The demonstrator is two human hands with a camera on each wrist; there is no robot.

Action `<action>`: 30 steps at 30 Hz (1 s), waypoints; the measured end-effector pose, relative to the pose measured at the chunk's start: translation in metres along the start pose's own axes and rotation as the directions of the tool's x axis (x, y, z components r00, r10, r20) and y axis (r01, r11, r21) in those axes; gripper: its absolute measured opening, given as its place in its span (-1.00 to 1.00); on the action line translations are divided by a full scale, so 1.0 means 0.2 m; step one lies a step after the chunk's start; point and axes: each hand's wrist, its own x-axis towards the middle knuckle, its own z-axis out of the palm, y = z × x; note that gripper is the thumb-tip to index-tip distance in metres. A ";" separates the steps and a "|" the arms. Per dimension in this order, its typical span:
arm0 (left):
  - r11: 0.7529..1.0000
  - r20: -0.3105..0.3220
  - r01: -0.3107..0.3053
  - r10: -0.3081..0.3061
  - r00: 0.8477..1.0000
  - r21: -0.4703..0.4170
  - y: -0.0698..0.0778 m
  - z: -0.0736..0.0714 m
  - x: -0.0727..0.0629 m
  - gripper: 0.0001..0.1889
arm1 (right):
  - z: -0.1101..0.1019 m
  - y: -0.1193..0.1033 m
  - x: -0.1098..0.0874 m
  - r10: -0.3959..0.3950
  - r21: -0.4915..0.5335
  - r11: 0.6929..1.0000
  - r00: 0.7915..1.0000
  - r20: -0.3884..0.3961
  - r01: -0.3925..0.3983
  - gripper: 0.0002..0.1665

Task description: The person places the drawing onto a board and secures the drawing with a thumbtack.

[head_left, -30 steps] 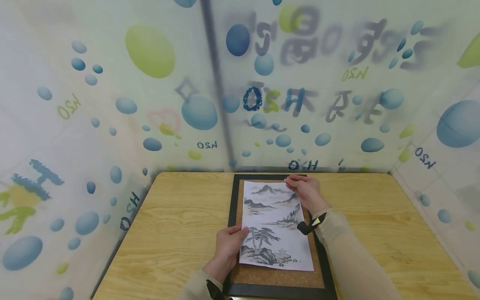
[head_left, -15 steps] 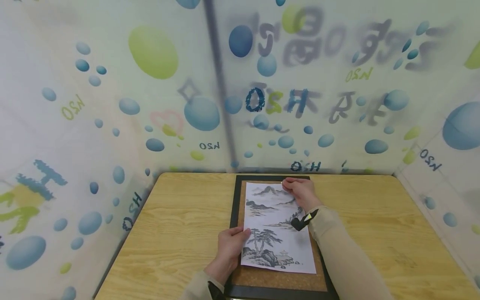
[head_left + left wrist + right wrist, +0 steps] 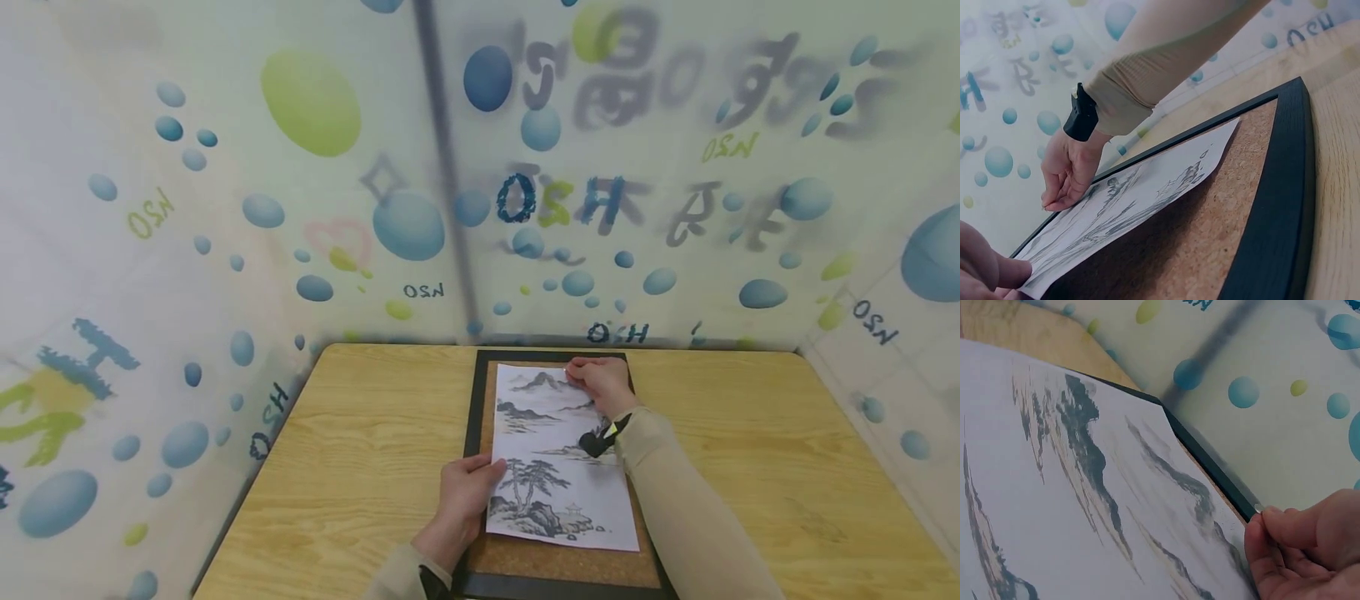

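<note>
A sheet of paper (image 3: 558, 479) with an ink landscape print lies over a cork board (image 3: 547, 558) in a black frame. At the sheet's left edge my left hand (image 3: 463, 496) pinches the paper, thumb on top. In the left wrist view the near edge of the sheet is lifted off the cork. My right hand (image 3: 606, 385) is at the top edge of the sheet, thumb and fingers together. Between those fingertips is a small clear, shiny pushpin (image 3: 1258, 508), mostly hidden. Whether it touches the paper I cannot tell.
The framed board rests on a light wooden table (image 3: 375, 442), its far end near the table's back edge. A pale wall (image 3: 360, 317) printed with blue and green bubbles rises behind and on both sides. Bare wood shows left and right of the frame (image 3: 474, 417).
My right hand has moved a little left and down at the sheet's top edge, mostly in the first half second. My left hand keeps its hold on the paper. The head view has shifted slightly.
</note>
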 end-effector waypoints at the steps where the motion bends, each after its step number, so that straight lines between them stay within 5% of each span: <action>1: 1.000 0.001 0.000 0.000 1.000 0.000 0.00 0.00 0.00 -0.56 | 0.00 0.00 -0.01 -0.008 -0.021 1.000 1.000 0.000 0.008 -0.57; 11: 1.000 0.011 -0.005 0.005 1.000 0.003 0.00 0.00 -0.01 -0.56 | 0.04 0.00 0.02 -0.063 -0.347 0.937 0.997 -0.044 0.044 -0.73; 18: 1.000 -0.005 -0.012 0.012 1.000 0.006 -0.01 0.00 -0.01 -0.55 | 0.07 0.01 0.04 -0.134 -0.436 0.894 0.990 -0.038 0.104 -0.82; 25: 1.000 -0.011 -0.006 0.006 1.000 0.023 0.00 0.00 -0.01 -0.54 | 0.06 -0.01 0.03 -0.167 -0.555 0.822 0.986 -0.020 0.128 -0.86; 30: 1.000 -0.004 0.004 -0.004 1.000 0.012 0.00 0.00 -0.01 -0.58 | 0.05 -0.03 0.03 -0.242 -0.627 0.746 0.968 0.061 0.226 -0.87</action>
